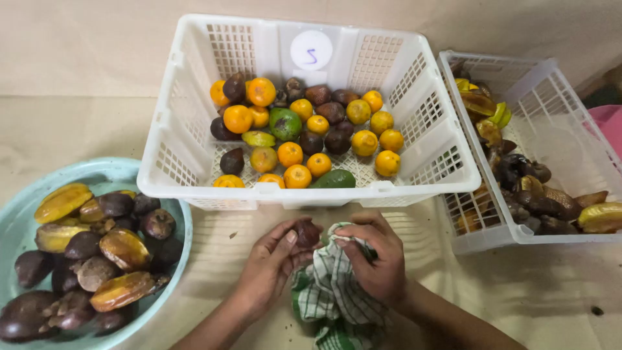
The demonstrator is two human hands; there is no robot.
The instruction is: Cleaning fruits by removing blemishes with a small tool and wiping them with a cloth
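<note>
At six o'clock of the white slatted plastic basket [311, 188], left hand [272, 266] fingers pinch a small dark brown fruit [307, 233]; right hand [379, 259] fingers bunch the green-checked cloth [334, 291]; turning the fruit would serve best.

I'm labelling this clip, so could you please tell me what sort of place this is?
Probably a fruit sorting or cleaning spot, perhaps a market stall. A white crate holds oranges, a teal basin holds starfruit, and the left hand holds a dark fruit beside the right hand's checked cloth.

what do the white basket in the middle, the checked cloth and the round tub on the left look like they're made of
White basket: moulded plastic, judging by its slightly glossy lattice walls. Checked cloth: woven fabric, probably cotton; it is soft, matte and creased. Tub: smooth pale teal, likely plastic.
</note>
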